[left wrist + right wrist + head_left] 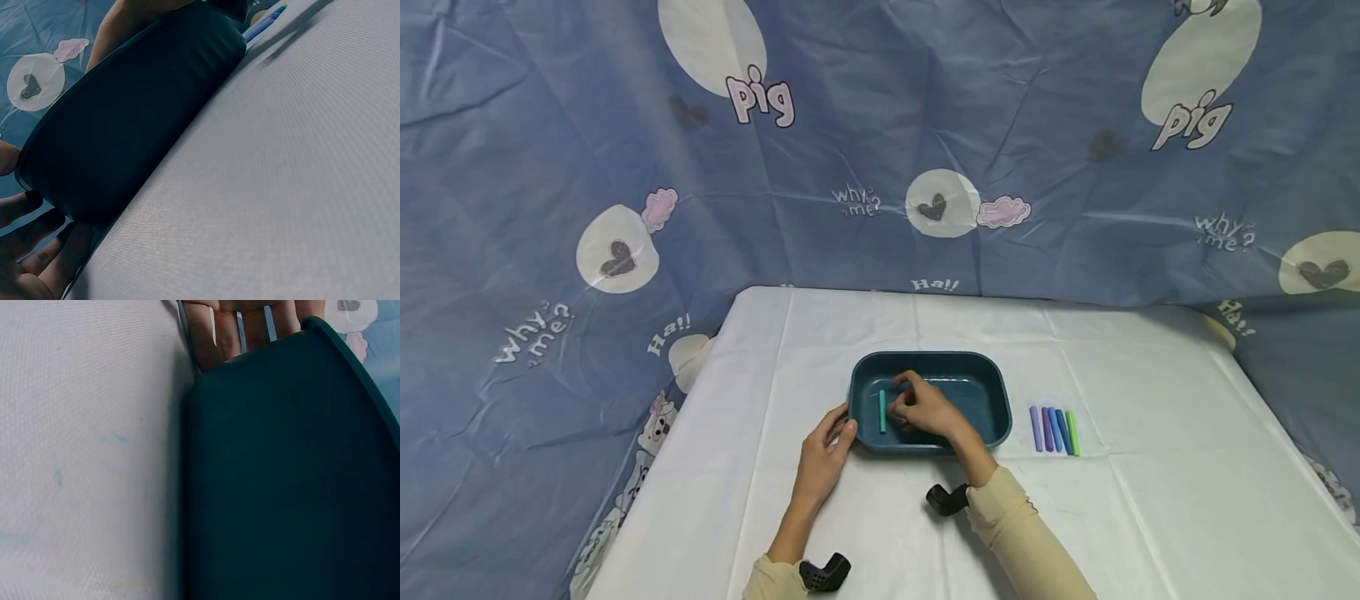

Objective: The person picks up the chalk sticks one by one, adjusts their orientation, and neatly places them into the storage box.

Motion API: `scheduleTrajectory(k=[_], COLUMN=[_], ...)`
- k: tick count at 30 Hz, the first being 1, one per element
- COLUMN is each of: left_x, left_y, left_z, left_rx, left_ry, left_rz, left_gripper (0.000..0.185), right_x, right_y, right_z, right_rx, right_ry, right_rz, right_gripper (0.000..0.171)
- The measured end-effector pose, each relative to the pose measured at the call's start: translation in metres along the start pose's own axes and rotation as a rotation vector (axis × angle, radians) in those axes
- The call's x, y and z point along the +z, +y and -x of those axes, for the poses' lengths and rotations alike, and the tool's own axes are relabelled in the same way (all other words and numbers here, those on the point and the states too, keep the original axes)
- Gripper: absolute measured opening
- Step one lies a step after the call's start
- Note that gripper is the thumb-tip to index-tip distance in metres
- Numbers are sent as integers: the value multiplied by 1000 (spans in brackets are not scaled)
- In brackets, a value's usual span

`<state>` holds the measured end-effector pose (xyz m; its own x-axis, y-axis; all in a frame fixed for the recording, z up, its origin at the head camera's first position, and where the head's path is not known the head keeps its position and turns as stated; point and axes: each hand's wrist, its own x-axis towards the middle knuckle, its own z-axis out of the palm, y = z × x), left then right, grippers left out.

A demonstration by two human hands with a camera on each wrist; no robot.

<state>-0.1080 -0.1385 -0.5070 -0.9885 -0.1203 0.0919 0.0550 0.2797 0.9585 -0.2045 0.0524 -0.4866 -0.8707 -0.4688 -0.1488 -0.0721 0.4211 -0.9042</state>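
Note:
A dark teal tray [992, 392] [125, 125] [281, 475] stands mid-table. A teal stick [882, 411] lies on its floor at the left. My right hand [917, 406] reaches into the tray, its fingers bent, with the fingertips just right of the teal stick. Whether it pinches anything is hidden. My left hand [831, 437] [31, 262] rests against the tray's front left corner. Its straight fingers [215, 331] lie on the outer wall and the thumb sits by the rim. Several coloured sticks [1054, 429] [265, 24], purple, blue and green, lie in a row right of the tray.
A white cloth [1150, 467] covers the table and bears faint teal marks [115, 439]. A blue printed sheet [880, 167] hangs behind and at both sides. Black wrist mounts [946, 498] sit on my sleeves.

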Motion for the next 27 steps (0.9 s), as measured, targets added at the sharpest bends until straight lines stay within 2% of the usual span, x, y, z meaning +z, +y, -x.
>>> scheduleTrajectory(k=[3,9,14,22,27], left_x=[-1,4,4,2,-2], left_y=[5,-19,-24,-20,2], left_z=[3,0,-3,-4,0], left_rx=[12,-1,12,11,17], left_ry=[-14,12,10,11,-14], left_rz=[-3,-24,-14,-26,-20], left_gripper=[45,48,49,47,46], right_x=[-2,-9,-19,-32,-42], right_y=[2,7,10,10,12], right_z=[2,9,13,17,21], right_rx=[1,4,10,5,-11], right_ry=[8,49,86,100,120], right_rz=[-2,-6,14,32,47], right_gripper=[44,43,39,40,41])
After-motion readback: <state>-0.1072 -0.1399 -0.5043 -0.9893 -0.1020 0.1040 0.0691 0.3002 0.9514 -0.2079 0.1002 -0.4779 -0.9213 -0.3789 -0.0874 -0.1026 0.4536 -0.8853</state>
